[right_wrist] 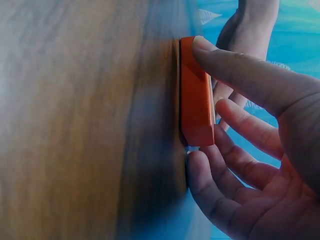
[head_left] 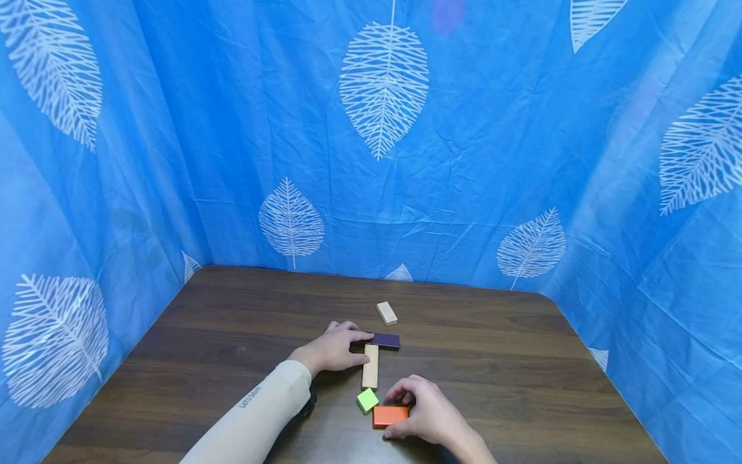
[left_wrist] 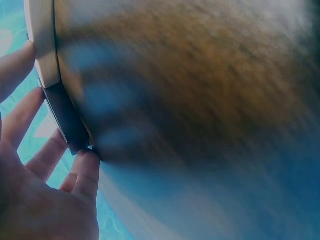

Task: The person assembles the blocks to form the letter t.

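Observation:
On the table, my left hand (head_left: 333, 348) reaches in from the left, its thumb against a long tan wooden block (head_left: 370, 367) and fingers against a dark purple block (head_left: 386, 341). These two blocks meet end to side, both lying flat. In the left wrist view, fingertips touch the purple block (left_wrist: 68, 117) along its side and at its end, while the thumb meets the tan block (left_wrist: 46, 47). Nearer me, my right hand (head_left: 426, 409) holds an orange block (head_left: 390, 416) between thumb and fingers. Beside the orange block's left end is a small lime-green block (head_left: 368, 400).
A short pale wooden block (head_left: 387, 313) lies farther back, beyond the purple one. The dark wood-grain table (head_left: 493, 341) has blue cloth (head_left: 458, 193) with white leaf prints hanging behind it and on both sides.

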A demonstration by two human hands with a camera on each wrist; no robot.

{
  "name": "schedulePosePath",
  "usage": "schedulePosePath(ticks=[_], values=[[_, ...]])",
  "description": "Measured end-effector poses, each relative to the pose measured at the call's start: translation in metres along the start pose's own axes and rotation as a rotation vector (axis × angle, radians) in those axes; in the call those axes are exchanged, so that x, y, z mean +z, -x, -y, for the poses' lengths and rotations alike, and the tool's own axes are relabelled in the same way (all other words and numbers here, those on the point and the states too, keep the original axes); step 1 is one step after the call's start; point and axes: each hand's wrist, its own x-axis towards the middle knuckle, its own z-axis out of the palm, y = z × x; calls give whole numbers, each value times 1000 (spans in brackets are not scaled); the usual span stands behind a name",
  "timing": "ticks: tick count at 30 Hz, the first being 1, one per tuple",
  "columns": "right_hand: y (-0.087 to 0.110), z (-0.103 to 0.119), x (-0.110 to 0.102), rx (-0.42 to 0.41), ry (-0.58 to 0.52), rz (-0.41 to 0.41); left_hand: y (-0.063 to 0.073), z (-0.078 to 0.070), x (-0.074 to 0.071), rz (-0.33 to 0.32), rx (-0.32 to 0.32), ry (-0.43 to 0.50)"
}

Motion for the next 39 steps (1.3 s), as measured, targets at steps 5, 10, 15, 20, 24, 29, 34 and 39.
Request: schedulePosePath(ticks=[5,10,15,20,24,29,34,39], values=[[-1,1,-5,47,25,27,1,-1,-1,-3,-1,5],[-1,1,-9,80,36,40,1,-2,0,-9,-9,18],[0,0,-10,83,45,35,1,0,2,-25,-9,32],[1,-2,-10,67,59,15,1,0,3,-35,-10,49],[0,-3,-12,52,60,-3,2,0,3,-35,-11,54],[-4,-3,-18,59,74,-10,1,2,3,-33,-7,50],[-12,-6,-27,88,94,0,0,2,4,-30,-17,56],[-22,-8,-36,88,105,-34,0,2,3,-31,-21,60]])
